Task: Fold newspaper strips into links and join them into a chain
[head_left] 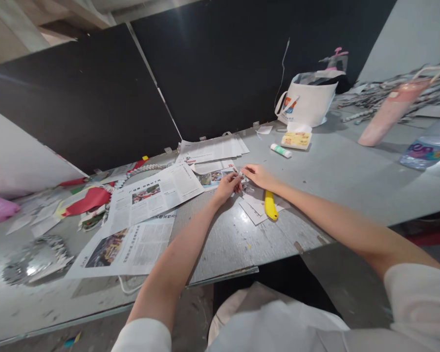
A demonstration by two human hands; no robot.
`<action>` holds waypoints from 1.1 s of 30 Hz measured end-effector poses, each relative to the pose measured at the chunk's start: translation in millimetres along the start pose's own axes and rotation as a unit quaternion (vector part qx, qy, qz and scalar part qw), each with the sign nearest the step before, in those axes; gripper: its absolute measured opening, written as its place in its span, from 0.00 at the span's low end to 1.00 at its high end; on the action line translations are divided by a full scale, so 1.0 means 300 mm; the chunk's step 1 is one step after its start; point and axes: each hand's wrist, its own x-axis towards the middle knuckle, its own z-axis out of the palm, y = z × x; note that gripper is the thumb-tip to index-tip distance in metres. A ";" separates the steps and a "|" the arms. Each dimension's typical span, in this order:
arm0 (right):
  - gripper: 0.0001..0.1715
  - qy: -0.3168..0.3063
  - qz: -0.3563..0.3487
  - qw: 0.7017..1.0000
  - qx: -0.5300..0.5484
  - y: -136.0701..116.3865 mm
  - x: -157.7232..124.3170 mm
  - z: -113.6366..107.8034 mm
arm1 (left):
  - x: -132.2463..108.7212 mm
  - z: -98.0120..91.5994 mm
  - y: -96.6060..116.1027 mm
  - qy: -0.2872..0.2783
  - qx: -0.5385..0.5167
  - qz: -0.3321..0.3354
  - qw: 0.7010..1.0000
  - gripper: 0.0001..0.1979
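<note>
My left hand (229,188) and my right hand (254,174) come together over the middle of the table. Both are closed, with their fingertips meeting at a small pale, paper-like piece (241,174), mostly hidden by the fingers. Below my right wrist lies a tool with a yellow handle (270,205); its far end is covered by the forearm. It rests on loose pieces of white card (252,210). Just left of my left hand are spread newspaper sheets (161,188), printed with text and colour photos.
A glue stick (280,150) and a tissue pack (297,138) lie behind my right hand. Farther right stand a white bag (310,100), a pink bottle (392,112) and a clear plastic bottle (427,146). Red cloth-like scraps (91,200) and a silvery ring (38,259) are at left.
</note>
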 end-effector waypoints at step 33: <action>0.29 0.011 0.006 1.000 -0.007 0.002 -0.001 -0.001 | -0.011 0.016 0.025 -0.002 0.032 -0.007 0.999 0.17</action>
